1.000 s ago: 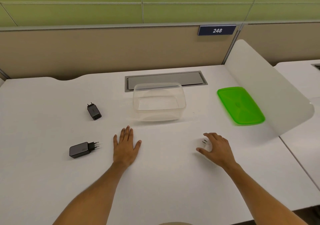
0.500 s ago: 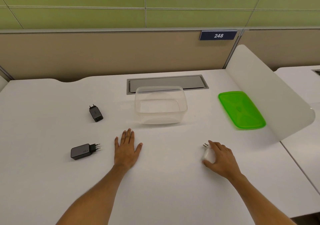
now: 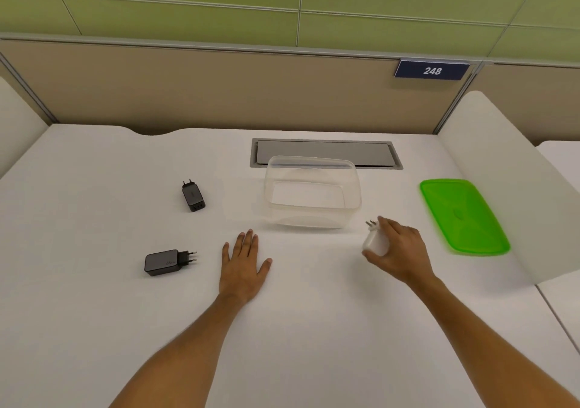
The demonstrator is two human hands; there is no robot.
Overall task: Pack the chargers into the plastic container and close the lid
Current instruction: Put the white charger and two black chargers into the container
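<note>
Barely started tbh. The counter (image 3: 94, 329) holds the clear box (image 3: 312, 192), empty so far, with the green lid (image 3: 464, 216) off to its right. Left hand (image 3: 243, 266) lies flat, fingers spread, holding nothing. Right hand (image 3: 401, 250) pinches the white charger (image 3: 375, 239) beside the box. Two black chargers (image 3: 163, 262) (image 3: 193, 195) wait on the left.

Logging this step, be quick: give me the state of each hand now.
Left hand: open, flat on the table, holding nothing.
Right hand: closed around the white charger.
</note>
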